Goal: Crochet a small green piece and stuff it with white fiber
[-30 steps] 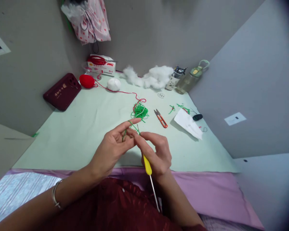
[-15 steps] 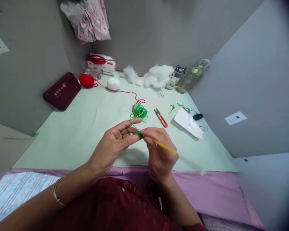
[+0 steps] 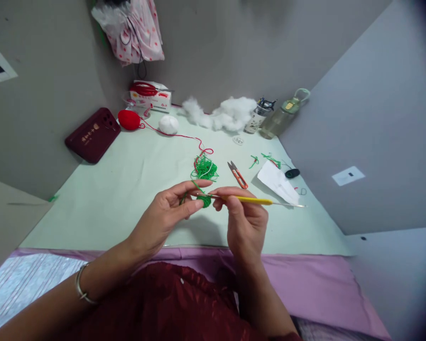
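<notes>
My left hand [image 3: 170, 204] pinches a small green crochet piece [image 3: 205, 201] between thumb and fingers, and green yarn runs over its raised index finger. In my right hand [image 3: 244, 215] is a crochet hook [image 3: 254, 200] with a yellow handle, held like a pencil. The hook's thin metal tip lies at the top edge of the green piece, and its other metal end sticks out to the right. A loose tangle of green yarn [image 3: 205, 168] rests on the table just beyond my left fingers, with red and white strands in it.
Orange thread snips [image 3: 237, 174] and white paper [image 3: 277, 183] lie right of the yarn. Farther back are a red yarn ball [image 3: 129, 120], a white ball [image 3: 168, 125], fluffy stuffing [image 3: 232, 113], a pen cup [image 3: 254, 119] and a bottle [image 3: 279, 118]. A dark red phone [image 3: 93, 135] leans at left.
My right hand has turned and shifted slightly right, so the hook now lies nearly level instead of slanting down to the right. The green piece shows more clearly; my left hand has barely moved.
</notes>
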Motion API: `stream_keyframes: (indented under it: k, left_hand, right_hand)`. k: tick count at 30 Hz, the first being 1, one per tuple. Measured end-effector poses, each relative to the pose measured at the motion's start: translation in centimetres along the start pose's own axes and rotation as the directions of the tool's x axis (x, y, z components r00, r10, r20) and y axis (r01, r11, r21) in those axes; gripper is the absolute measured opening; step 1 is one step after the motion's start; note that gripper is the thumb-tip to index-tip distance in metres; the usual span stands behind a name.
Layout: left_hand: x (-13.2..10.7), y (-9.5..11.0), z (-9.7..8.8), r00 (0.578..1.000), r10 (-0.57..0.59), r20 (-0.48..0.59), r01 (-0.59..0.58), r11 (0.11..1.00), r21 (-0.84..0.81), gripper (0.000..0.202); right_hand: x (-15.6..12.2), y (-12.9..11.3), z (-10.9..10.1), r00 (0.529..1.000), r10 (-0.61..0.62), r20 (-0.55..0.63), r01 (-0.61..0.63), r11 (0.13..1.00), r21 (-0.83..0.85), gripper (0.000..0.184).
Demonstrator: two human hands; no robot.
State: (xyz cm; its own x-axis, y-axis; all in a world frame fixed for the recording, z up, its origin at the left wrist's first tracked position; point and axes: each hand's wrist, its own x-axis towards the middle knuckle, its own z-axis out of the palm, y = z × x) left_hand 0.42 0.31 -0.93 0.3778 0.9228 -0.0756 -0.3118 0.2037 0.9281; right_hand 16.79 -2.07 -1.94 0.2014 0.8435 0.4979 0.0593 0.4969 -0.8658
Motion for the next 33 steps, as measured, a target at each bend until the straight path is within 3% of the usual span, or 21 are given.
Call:
stream_keyframes:
  k: [7, 10, 12, 16, 18, 20, 21, 23, 25, 26, 29, 33]
  left_hand:
    - [-0.1, 0.4, -0.4, 0.999, 0.046, -0.020, -0.046, 0.998, 0.043, 0.029]
    - [-0.2, 0.7, -0.3, 0.996, 0.087, -0.035, -0.081, 0.986, 0.149, 0.030]
    - [-0.4, 0.8, -0.1, 0.990, 0.131, -0.058, -0.115, 0.968, 0.222, 0.029]
    - [-0.5, 0.5, 0.5, 0.974, 0.194, -0.119, -0.162, 0.958, 0.238, 0.032]
    - [-0.4, 0.3, 0.7, 0.989, 0.112, -0.094, -0.103, 0.991, 0.090, 0.042]
    - [-0.2, 0.2, 0.6, 0.999, -0.043, 0.006, 0.044, 0.992, -0.118, 0.048]
    - [0.0, 0.2, 0.4, 0.992, -0.111, 0.056, 0.120, 0.972, -0.203, 0.048]
    - [0.3, 0.4, 0.1, 0.976, -0.186, 0.111, 0.212, 0.930, -0.300, 0.042]
    - [0.5, 0.6, -0.2, 0.979, -0.180, 0.096, 0.202, 0.927, -0.317, 0.041]
    - [0.5, 0.7, -0.2, 0.984, -0.160, 0.085, 0.178, 0.937, -0.300, 0.042]
    - [0.4, 0.6, 0.0, 0.995, -0.066, 0.077, 0.080, 0.975, -0.206, 0.044]
    - [0.3, 0.2, 0.5, 1.000, 0.000, 0.018, 0.003, 0.989, -0.148, 0.045]
  right_hand:
    - [0.2, -0.3, -0.3, 0.998, 0.060, 0.015, -0.061, 0.992, 0.113, 0.020]
    - [-0.1, -0.8, -0.3, 0.999, -0.030, 0.016, 0.030, 0.999, -0.031, 0.020]
    - [-0.4, -0.9, -0.4, 0.986, -0.155, 0.056, 0.162, 0.970, -0.181, 0.020]
    - [-1.2, -0.4, -0.3, 0.881, -0.418, 0.221, 0.473, 0.765, -0.437, 0.027]
    - [-1.6, 0.1, -0.2, 0.824, -0.499, 0.269, 0.557, 0.622, -0.550, 0.032]
    - [-1.7, 0.4, -0.1, 0.802, -0.539, 0.256, 0.570, 0.566, -0.595, 0.037]
    - [-1.6, 0.4, -0.1, 0.814, -0.536, 0.225, 0.554, 0.598, -0.579, 0.037]
    - [-1.2, 0.2, -0.1, 0.879, -0.462, 0.121, 0.463, 0.763, -0.452, 0.032]
    - [-0.6, -0.1, -0.1, 0.948, -0.318, -0.021, 0.302, 0.917, -0.259, 0.026]
    - [-0.3, -0.3, -0.1, 0.967, -0.252, -0.042, 0.242, 0.955, -0.171, 0.023]
    - [0.3, -0.5, 0.2, 0.987, -0.159, -0.012, 0.158, 0.984, -0.083, 0.019]
    - [-0.4, -0.1, 0.4, 0.971, -0.233, 0.047, 0.237, 0.934, -0.268, 0.023]
